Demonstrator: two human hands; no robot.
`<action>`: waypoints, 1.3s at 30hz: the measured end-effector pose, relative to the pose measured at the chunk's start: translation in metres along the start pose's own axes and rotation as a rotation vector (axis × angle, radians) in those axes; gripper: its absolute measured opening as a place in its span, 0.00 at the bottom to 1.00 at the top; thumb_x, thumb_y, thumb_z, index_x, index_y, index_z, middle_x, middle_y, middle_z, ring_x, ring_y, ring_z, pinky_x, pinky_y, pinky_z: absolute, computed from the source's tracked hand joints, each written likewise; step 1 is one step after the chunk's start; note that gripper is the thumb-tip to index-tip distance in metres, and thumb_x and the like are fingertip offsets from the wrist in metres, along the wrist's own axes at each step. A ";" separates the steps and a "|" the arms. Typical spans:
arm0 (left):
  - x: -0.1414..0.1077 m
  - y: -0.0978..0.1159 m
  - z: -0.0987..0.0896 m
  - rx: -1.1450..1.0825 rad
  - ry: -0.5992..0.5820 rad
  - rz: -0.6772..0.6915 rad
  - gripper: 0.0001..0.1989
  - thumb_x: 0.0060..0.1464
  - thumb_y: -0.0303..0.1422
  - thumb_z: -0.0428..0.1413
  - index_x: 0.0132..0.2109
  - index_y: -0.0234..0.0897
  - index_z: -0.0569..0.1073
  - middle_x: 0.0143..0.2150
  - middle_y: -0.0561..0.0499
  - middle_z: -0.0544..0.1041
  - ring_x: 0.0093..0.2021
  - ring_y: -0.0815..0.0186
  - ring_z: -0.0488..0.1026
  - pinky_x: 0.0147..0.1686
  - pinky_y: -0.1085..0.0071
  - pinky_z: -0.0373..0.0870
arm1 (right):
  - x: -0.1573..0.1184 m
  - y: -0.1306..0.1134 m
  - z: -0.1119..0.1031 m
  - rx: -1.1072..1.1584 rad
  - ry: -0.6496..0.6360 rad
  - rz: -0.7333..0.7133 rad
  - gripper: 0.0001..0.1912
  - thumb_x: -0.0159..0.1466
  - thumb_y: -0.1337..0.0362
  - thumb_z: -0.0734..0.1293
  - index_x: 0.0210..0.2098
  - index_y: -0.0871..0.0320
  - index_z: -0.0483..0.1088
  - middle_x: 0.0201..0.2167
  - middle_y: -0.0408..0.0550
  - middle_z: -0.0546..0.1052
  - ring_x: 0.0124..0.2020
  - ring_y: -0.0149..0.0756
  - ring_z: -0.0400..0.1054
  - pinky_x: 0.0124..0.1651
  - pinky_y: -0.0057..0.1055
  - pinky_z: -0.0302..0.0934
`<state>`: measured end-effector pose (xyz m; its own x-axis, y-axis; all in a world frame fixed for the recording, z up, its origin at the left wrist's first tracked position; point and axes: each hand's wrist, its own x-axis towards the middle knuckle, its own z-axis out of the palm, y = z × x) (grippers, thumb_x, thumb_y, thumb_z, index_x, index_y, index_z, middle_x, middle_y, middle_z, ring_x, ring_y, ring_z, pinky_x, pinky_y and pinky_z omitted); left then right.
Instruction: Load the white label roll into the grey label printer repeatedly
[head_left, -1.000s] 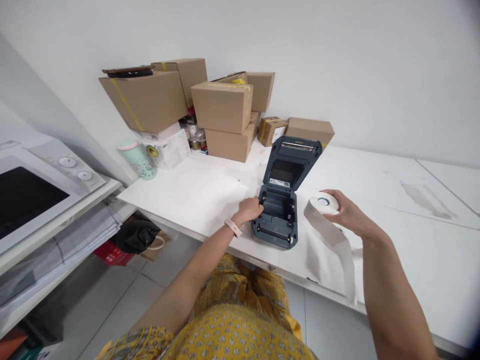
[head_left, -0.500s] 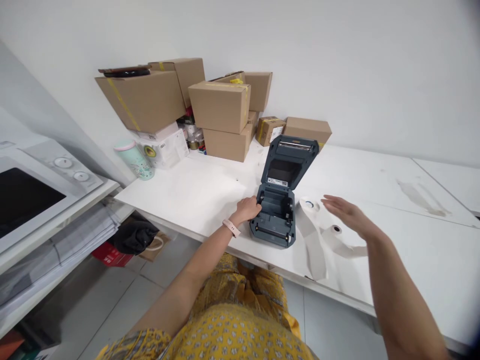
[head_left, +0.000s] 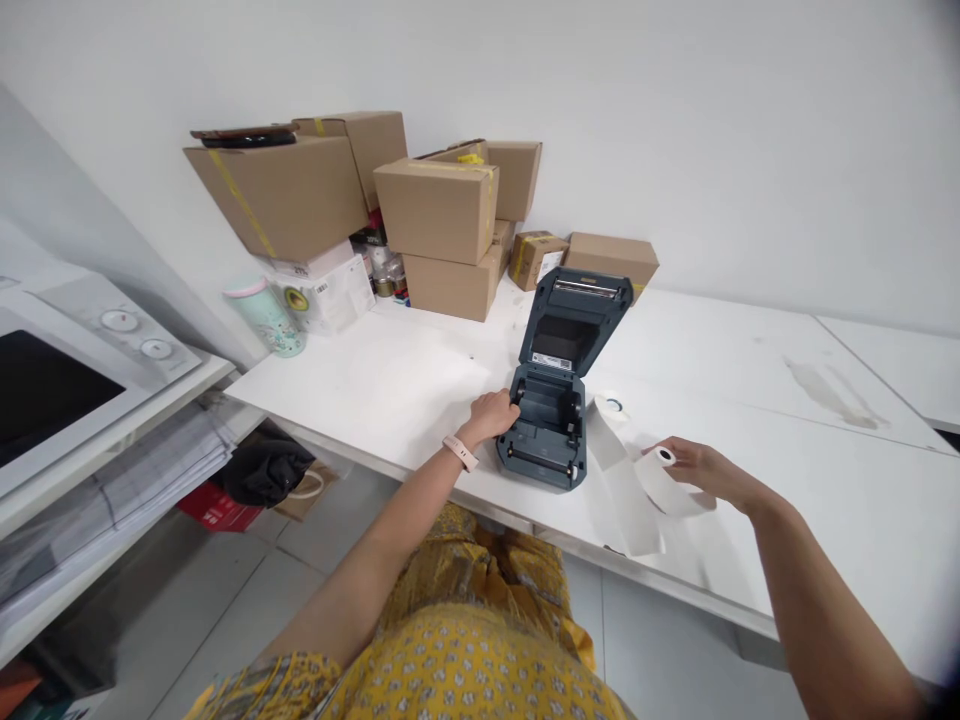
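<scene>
A dark grey label printer stands on the white table with its lid raised and its inner bay showing no roll. My left hand is closed on the left side of the printer's base. To the right of the printer, my right hand grips a small white paper roll from behind, the dark hole of its core turned up; some fingers are hidden behind it. Another roll with a blue-ringed core lies between printer and hand, and a long loose paper strip runs from it towards the table's front edge.
Cardboard boxes are stacked at the back left, with smaller ones behind the printer. A mint tumbler stands at the table's left end. Further left, a microwave sits on a shelf. The white table extends right.
My right hand has come down from above the table onto the small paper roll and closed around it; the roll is slightly shifted. My left hand keeps its place on the printer.
</scene>
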<state>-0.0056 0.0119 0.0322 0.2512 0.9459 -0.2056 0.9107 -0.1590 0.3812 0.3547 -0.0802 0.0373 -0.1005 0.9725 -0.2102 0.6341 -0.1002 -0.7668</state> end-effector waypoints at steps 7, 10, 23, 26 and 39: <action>-0.002 -0.001 0.001 -0.009 0.010 -0.002 0.17 0.58 0.34 0.44 0.49 0.35 0.72 0.50 0.39 0.79 0.52 0.51 0.76 0.46 0.61 0.70 | -0.019 -0.099 -0.013 0.234 -0.158 -0.182 0.20 0.59 0.46 0.69 0.42 0.54 0.71 0.43 0.56 0.79 0.41 0.45 0.74 0.40 0.35 0.67; -0.002 -0.001 0.002 -0.005 0.019 -0.001 0.18 0.59 0.35 0.44 0.49 0.35 0.72 0.50 0.39 0.79 0.52 0.51 0.76 0.46 0.61 0.70 | 0.010 -0.138 0.012 0.004 -0.199 -0.378 0.21 0.62 0.48 0.67 0.46 0.56 0.72 0.46 0.54 0.78 0.46 0.44 0.73 0.47 0.35 0.65; -0.005 -0.001 0.003 -0.126 0.014 -0.086 0.18 0.59 0.38 0.48 0.54 0.40 0.71 0.53 0.42 0.78 0.55 0.53 0.74 0.48 0.63 0.69 | 0.121 -0.124 0.111 -0.835 -0.050 -0.403 0.10 0.57 0.63 0.70 0.38 0.60 0.76 0.37 0.56 0.81 0.41 0.48 0.74 0.46 0.35 0.62; -0.005 -0.002 0.005 -0.173 0.029 -0.091 0.19 0.58 0.38 0.49 0.54 0.39 0.70 0.53 0.41 0.79 0.54 0.52 0.75 0.47 0.62 0.70 | 0.122 -0.118 0.115 -0.846 -0.016 -0.431 0.11 0.54 0.63 0.71 0.36 0.62 0.76 0.37 0.59 0.81 0.39 0.49 0.73 0.46 0.38 0.62; -0.006 -0.003 0.010 -0.237 0.046 -0.097 0.23 0.56 0.43 0.51 0.56 0.40 0.68 0.55 0.42 0.78 0.55 0.51 0.74 0.47 0.63 0.68 | 0.128 -0.104 0.118 -0.812 0.042 -0.487 0.07 0.53 0.61 0.70 0.26 0.59 0.74 0.29 0.56 0.80 0.35 0.49 0.73 0.48 0.42 0.62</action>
<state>-0.0065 0.0037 0.0238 0.1463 0.9661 -0.2126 0.8264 -0.0013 0.5631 0.1860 0.0296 0.0188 -0.4771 0.8771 0.0557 0.8707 0.4804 -0.1051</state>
